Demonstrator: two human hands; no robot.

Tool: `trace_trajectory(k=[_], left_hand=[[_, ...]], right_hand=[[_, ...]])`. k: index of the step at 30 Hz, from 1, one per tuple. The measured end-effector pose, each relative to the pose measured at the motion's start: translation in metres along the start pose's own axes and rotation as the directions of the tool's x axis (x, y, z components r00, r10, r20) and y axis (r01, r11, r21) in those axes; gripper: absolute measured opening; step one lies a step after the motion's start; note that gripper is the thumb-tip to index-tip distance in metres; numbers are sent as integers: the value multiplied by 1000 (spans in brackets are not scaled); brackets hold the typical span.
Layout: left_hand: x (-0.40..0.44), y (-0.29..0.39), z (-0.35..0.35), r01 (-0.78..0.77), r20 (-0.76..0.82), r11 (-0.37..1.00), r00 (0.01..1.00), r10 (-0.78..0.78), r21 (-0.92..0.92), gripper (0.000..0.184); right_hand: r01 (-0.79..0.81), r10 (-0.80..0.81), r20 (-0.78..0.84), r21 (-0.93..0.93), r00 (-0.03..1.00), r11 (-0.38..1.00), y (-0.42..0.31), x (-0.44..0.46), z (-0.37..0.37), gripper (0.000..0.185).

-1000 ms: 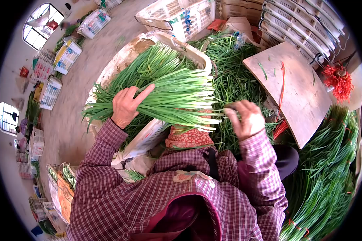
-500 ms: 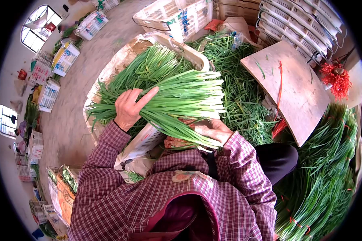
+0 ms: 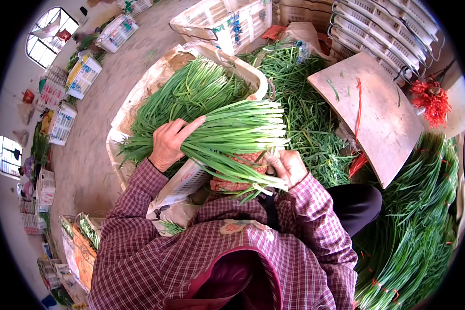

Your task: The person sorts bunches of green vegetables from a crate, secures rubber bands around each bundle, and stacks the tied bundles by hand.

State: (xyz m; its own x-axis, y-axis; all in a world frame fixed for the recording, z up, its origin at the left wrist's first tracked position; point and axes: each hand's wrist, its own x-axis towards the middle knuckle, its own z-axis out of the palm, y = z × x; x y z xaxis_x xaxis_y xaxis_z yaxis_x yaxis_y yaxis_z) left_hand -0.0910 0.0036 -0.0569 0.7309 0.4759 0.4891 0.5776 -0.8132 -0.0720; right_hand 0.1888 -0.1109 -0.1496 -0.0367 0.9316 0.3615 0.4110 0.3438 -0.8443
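Note:
My left hand [image 3: 169,142] is wrapped round the leafy part of a bunch of long green stalks [image 3: 237,124], its index finger stretched along the top. The pale stalk ends point right. At the lower right of the bunch, my right hand [image 3: 288,166] is closed with thumb and fingers together, next to the white ends of a few stalks split off below the rest; what it pinches is too small to make out. Under the bunch stands a lined white crate [image 3: 260,82] holding more green stalks [image 3: 191,88]. A red patterned cloth [image 3: 232,173] lies below the bunch.
Loose green leaves [image 3: 315,119] are heaped right of the crate. A board [image 3: 369,116] with a red tie lies beside them. Tied green bundles [image 3: 413,232] fill the lower right. Stacked white crates [image 3: 382,31], red ties [image 3: 431,101] and another crate [image 3: 227,26] stand behind.
My right hand has come down and left from beside the bunch to its lower stalk ends. A few stalks have parted downward from the bunch. My left hand has shifted slightly right, still holding.

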Motion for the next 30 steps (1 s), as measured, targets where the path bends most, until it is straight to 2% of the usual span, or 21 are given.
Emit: trace_trajectory(k=[1, 2, 4, 5, 6, 7, 8, 9, 10, 11, 12, 13, 15, 17, 19, 21, 22, 25, 27, 29, 30], left_hand=[[-1, -2, 0, -1, -1, 1000, 1000, 1, 1, 60], [-3, -5, 0, 65, 54, 997, 997, -63, -43, 61], [-11, -17, 2, 209, 138, 959, 973, -185, -191, 63], [-13, -22, 2, 206, 134, 961, 974, -183, -184, 63], [-17, -27, 2, 303, 198, 894, 948, -248, -331, 61], [-23, -33, 2, 398, 269, 793, 914, -303, -461, 60], [-31, -43, 6, 578, 443, 641, 811, -382, -506, 56], [-22, -30, -6, 703, 550, 426, 711, -437, -569, 55], [-24, -29, -6, 731, 588, 330, 679, -440, -598, 55], [-26, -29, -3, 751, 625, 229, 648, -434, -619, 55], [-28, -27, 0, 764, 625, 202, 626, -466, -613, 56], [-24, -22, 0, 744, 631, 184, 649, -425, -642, 62], [-22, -14, 5, 714, 624, 192, 688, -371, -673, 58], [-15, 3, 4, 719, 646, 173, 685, -336, -673, 53], [-12, 14, 5, 723, 667, 153, 684, -296, -673, 50], [-12, 21, 10, 751, 724, 92, 656, -215, -653, 44], [-6, 32, 3, 764, 734, 95, 642, -221, -639, 40], [-8, 43, 5, 741, 732, 39, 669, -131, -670, 39], [-9, 48, 4, 724, 715, 70, 689, -117, -686, 39], [-12, 50, 7, 770, 768, -14, 634, -87, -638, 46], [-10, 56, 4, 769, 762, 21, 637, -116, -639, 45]], right_hand=[[-110, 115, -24, 146, 993, 983, 0, -7, -9, 23], [15, 13, -93, 290, 996, 957, 1, -10, -26, 24], [-295, 374, -94, 452, 923, 842, -24, -18, -76, 29], [-305, 412, -186, 423, 892, 853, -20, -25, -95, 29], [-246, 367, -276, 390, 888, 887, -11, -34, -113, 28], [-261, 386, -339, 358, 858, 896, 3, -43, -129, 28], [-288, 434, -356, 395, 828, 872, 6, -50, -138, 28], [-378, 458, -327, 281, 827, 882, 17, -58, -151, 26], [-463, 413, -339, -81, 845, 882, 24, -61, -148, 26], [-491, 369, -338, -431, 866, 757, 29, -64, -146, 26], [-497, 505, -268, -770, 821, 401, -1, -55, -137, 31], [-340, 263, -243, -833, 933, 436, -1, -57, -128, 37], [-277, 94, -285, -717, 954, 639, -10, -39, -114, 34], [-169, 6, -328, -470, 945, 866, -22, -13, -97, 27], [-43, -114, -325, -438, 939, 898, -49, 11, -77, 25], [82, -344, -307, -630, 887, 772, -71, 29, -66, 31], [40, -249, -244, -635, 937, 772, -76, 32, -62, 30], [137, -263, -109, -633, 959, 762, -57, 35, -59, 20], [179, -268, -281, -306, 921, 935, -48, 35, -59, 9], [20, -9, -370, 27, 929, 999, -44, 25, -77, 6], [-1, 102, -434, 227, 895, 974, -45, 19, -89, 7]])
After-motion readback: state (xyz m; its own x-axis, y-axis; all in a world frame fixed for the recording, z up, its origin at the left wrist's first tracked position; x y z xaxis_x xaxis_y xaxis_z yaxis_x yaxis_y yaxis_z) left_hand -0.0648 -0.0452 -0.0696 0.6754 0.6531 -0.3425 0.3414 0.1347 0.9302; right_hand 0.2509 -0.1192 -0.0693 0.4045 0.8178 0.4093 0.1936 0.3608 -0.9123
